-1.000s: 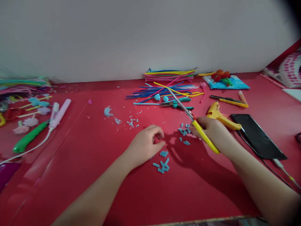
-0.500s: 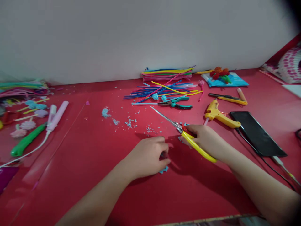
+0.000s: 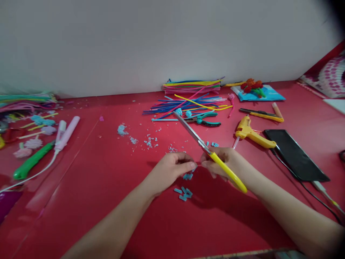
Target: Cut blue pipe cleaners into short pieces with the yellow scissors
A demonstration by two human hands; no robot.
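Note:
Scissors with yellow handles (image 3: 228,172) rest in my right hand (image 3: 225,162), their blades pointing up and to the left. My left hand (image 3: 172,171) is closed, thumb and forefinger pinched together at a small blue piece (image 3: 194,169) mostly hidden by the fingertips. The fingertips of both hands almost meet. Just below them lie a few short blue pieces (image 3: 188,176), and nearer to me is another small group of cut blue pieces (image 3: 183,194). A few more blue pieces (image 3: 214,144) lie beyond my right hand.
Pliers (image 3: 206,119) and loose pipe cleaners (image 3: 185,104) lie at the back. To the right are a yellow glue gun (image 3: 253,133), a cutter knife (image 3: 261,113) and a phone (image 3: 295,154) with a cable. At left lie a pink corded tool (image 3: 67,133) and a green-handled tool (image 3: 33,161).
My left hand has risen off the nearer group of blue pieces, uncovering them, and moved toward my right hand. The scissors have tilted steeper, and my right hand has shifted slightly left.

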